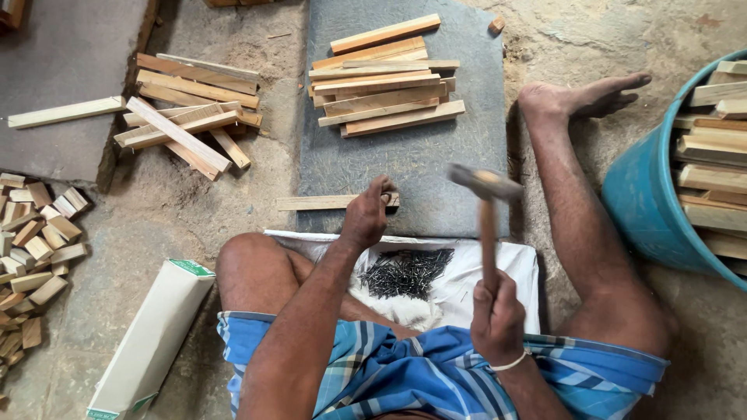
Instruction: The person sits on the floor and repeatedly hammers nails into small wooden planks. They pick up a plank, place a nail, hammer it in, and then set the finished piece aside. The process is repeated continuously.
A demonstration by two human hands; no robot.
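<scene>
Rough concrete floor here, with a dark stone slab [412, 167] laid flat in the middle of it, and everything sits around that slab. A person is sitting at its near edge. The left hand [366, 216] has its fingers pinched down on a thin wooden strip [315, 202] lying across the slab's near edge. The right hand [496, 315] is wrapped tight around a hammer [486, 204] handle, head raised over the slab's near right corner. A heap of small dark nails [405, 272] lies on a white sheet [498, 264] just in front of the slab. A neat stack of wood slats [385, 78] sits at the slab's far end, a looser pile [191, 109] off its left side, and a blue tub [650, 202] of slats well to its right.
</scene>
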